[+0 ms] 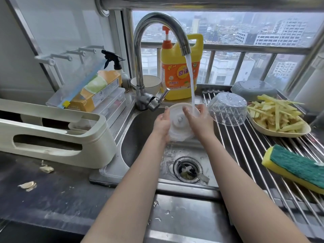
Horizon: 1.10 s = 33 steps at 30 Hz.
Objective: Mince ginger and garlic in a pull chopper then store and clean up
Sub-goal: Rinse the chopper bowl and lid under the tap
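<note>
Both hands grip chopper lid on edge, underside facing camera, under tap stream

White round chopper lid tilted on edge above the sink basin, underside with central hub turned toward the camera, wetted by the tap stream, clear chopper bowl upturned on the rack beside it

I see both hands holding a white round chopper lid under water running from the tap, above the steel sink. My left hand grips its left edge; my right hand holds the right side. An upturned clear bowl, a plate of ginger strips and a sponge sit on the rack to the right.
</note>
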Motion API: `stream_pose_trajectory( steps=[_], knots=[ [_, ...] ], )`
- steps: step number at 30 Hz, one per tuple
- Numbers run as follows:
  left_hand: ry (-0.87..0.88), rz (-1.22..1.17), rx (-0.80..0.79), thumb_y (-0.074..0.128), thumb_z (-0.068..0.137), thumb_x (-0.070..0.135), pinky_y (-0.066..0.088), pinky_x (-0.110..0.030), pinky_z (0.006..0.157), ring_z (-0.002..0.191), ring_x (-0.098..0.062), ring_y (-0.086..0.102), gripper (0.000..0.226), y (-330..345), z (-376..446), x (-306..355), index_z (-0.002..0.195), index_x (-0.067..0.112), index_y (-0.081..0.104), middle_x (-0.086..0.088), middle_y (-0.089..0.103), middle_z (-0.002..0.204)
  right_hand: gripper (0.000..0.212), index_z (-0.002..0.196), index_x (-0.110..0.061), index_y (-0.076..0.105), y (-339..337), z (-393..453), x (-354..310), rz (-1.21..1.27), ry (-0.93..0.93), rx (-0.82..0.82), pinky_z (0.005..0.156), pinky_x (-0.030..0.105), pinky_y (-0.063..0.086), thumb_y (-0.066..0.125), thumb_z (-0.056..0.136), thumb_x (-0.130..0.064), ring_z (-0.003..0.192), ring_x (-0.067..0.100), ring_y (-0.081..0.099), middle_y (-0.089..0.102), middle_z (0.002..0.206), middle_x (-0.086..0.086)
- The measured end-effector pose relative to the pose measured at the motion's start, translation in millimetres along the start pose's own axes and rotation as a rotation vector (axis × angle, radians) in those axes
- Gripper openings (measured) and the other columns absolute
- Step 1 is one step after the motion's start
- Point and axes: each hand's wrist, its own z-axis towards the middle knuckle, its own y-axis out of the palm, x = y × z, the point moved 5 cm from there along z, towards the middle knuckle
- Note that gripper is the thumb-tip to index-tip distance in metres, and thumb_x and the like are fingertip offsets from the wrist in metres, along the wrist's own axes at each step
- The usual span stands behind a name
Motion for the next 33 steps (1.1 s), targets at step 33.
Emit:
stream_pose_trajectory(
  steps=[33],
  knots=[
    [-0.156,0.006,-0.153,0.036,0.084,0.076,0.055,-0.031,0.059,0.083,-0.028,0.068,0.08,16.8,-40.4,13.6,0.119,0.008,0.057,-0.015,0.069,0.105,0.041,0.109,-0.007,0.059,-5.9,-6.2,-9.0,0.053,-0.065,0.259,0.074,0.04,0.053,0.036,0.101,-0.04,0.082,0.025,0.063,0.064,0.09,0.008]
  ],
)
